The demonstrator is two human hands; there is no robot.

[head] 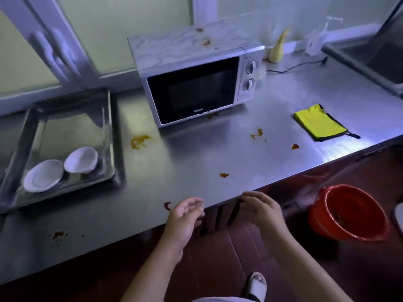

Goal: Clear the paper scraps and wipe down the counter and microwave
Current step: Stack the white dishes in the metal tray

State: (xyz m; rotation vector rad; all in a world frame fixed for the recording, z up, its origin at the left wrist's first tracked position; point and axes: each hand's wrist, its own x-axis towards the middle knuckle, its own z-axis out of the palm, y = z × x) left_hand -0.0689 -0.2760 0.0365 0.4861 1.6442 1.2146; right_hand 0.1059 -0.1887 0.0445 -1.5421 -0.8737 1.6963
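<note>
Both hands are empty with fingers loosely curled: left hand (pixel 185 216) hovers over the front edge of the steel counter (pixel 196 153), right hand (pixel 262 211) near it at the same edge. The counter is spotted with orange-brown sauce stains (pixel 139 141), one just left of the left hand, and the silver microwave (pixel 192 70) sits at the back, door shut, brown marks on top. A folded yellow cloth (pixel 319 122) lies flat right of the microwave, well apart from both hands; a red bucket (pixel 346 212) stands on the floor to the right.
</note>
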